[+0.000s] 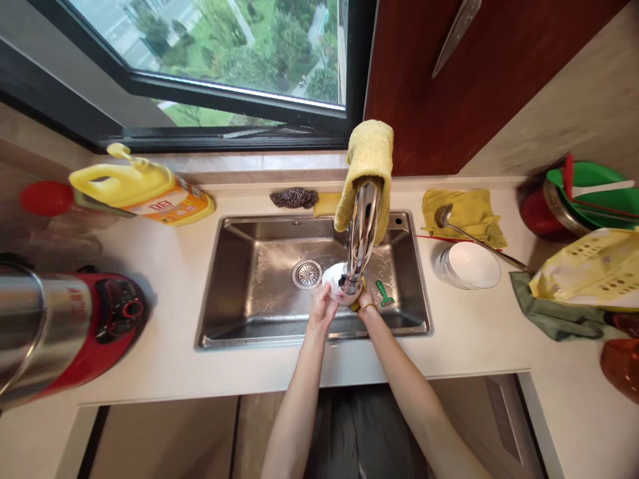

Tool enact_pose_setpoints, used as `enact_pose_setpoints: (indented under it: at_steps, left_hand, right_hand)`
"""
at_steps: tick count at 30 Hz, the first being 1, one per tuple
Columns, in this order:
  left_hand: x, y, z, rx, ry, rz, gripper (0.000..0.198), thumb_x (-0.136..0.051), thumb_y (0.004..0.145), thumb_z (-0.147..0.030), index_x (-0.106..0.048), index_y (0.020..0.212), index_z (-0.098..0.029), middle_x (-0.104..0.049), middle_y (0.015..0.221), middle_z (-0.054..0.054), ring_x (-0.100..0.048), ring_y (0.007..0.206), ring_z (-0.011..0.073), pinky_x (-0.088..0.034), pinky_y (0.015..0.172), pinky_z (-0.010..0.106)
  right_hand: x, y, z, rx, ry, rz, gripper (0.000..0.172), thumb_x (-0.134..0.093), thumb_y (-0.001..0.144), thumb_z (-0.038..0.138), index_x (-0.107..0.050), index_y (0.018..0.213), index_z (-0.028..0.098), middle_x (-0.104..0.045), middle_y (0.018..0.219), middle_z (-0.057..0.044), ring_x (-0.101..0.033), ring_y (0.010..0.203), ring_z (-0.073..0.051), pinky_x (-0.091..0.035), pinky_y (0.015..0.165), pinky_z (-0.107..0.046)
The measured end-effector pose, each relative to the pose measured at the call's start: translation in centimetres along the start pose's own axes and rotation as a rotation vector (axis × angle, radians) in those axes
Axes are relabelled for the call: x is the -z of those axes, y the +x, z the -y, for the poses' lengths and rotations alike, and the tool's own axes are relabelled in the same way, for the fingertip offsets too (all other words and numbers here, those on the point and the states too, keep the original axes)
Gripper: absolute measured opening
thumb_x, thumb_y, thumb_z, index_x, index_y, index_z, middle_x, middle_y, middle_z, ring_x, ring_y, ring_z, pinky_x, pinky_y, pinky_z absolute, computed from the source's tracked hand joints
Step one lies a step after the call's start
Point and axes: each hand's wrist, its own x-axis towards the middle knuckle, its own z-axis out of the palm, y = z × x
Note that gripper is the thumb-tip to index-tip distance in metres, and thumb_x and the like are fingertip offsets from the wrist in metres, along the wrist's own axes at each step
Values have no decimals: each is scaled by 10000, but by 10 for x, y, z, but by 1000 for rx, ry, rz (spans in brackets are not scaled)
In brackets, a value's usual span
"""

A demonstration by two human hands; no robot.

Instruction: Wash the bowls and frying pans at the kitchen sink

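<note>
A white bowl (333, 274) is held over the steel sink (264, 306), under the chrome faucet (363, 229), which partly covers it. My left hand (323, 307) grips its left side with the thumb up along the rim. On the bowl's right side is my right hand (367, 301), a gold-coloured bangle at its wrist, closed around what looks like a yellow sponge (355, 306). The faucet and bowl hide most of those fingers. A green peeler (384, 293) lies on the sink floor just right of my right hand. Left of the bowl is the drain strainer (307, 274).
A yellow cloth (370, 153) drapes over the faucet. Stacked white bowls (472, 265), a ladle (474, 239) and a yellow cloth (492, 213) lie right of the sink. A steel scourer (294, 197) sits behind it. Left stand a yellow detergent jug (144, 189) and a red-based cooker (112, 326).
</note>
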Motion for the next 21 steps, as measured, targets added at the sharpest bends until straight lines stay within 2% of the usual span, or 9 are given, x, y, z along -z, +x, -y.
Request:
enact_pose_setpoints:
  at_steps: [2,4,7,9,11,14,18,20,21]
  left_hand:
    - [-6,-4,5,-27,89,27,319,-755,674,-286,-682,952,-145,-722,976,72,-654,900,179,-491,857,305]
    - [-11,-8,13,-59,226,11,307,-758,670,-320,-682,907,-142,-721,885,54,-648,809,168,-495,782,283]
    - [-12,-12,28,-123,533,-38,226,-747,666,-339,-679,745,-139,-675,685,22,-613,693,168,-468,682,255]
    - [-12,-16,35,-161,770,-33,169,-736,672,-319,-683,685,-159,-645,619,15,-608,698,185,-445,684,252]
    - [-11,-21,39,-197,970,3,94,-730,672,-276,-704,709,-194,-652,634,25,-617,755,210,-433,738,265]
    - [-7,-25,33,-233,1098,96,119,-735,654,-223,-724,770,-244,-693,724,59,-627,878,254,-403,895,323]
    - [6,-26,21,-293,1244,320,220,-722,658,-181,-738,857,-274,-727,995,84,-601,1063,287,-217,1113,436]
    - [4,-26,26,-368,1363,377,269,-671,686,-150,-734,917,-272,-722,1045,80,-585,1110,288,-128,1151,481]
    - [-1,-26,32,-403,1426,372,284,-636,705,-142,-729,944,-262,-723,1043,84,-583,1121,286,-132,1154,494]
  right_hand:
    - [3,-3,-4,-4,-22,-77,359,-565,729,516,-602,935,225,-704,845,-26,-640,839,-161,-536,768,-301]
    - [8,-9,1,-21,-42,-89,356,-553,748,504,-605,969,230,-703,866,-25,-638,851,-158,-535,769,-293]
    - [13,-19,18,-118,-24,-16,448,-449,805,577,-609,1028,224,-701,873,-47,-655,850,-182,-545,737,-325]
    - [13,-26,30,-132,-15,75,482,-445,812,590,-590,1091,225,-700,899,-55,-660,872,-199,-545,748,-348]
    - [11,-30,39,-42,-71,100,449,-577,764,502,-570,1121,231,-696,951,-55,-652,924,-206,-533,809,-350]
    - [10,-30,48,167,-268,-4,468,-676,695,310,-548,1138,235,-670,1051,-52,-607,1041,-211,-472,946,-348]
    - [12,-38,60,430,-606,30,430,-527,844,327,-503,1264,238,-619,1145,-71,-558,1115,-210,-415,1013,-363]
    - [13,-54,66,531,-879,-12,475,-500,881,355,-469,1344,248,-590,1159,-102,-574,1060,-228,-436,972,-378]
    - [12,-64,68,578,-1058,-68,511,-514,882,367,-446,1377,259,-567,1173,-116,-578,1030,-236,-451,940,-384]
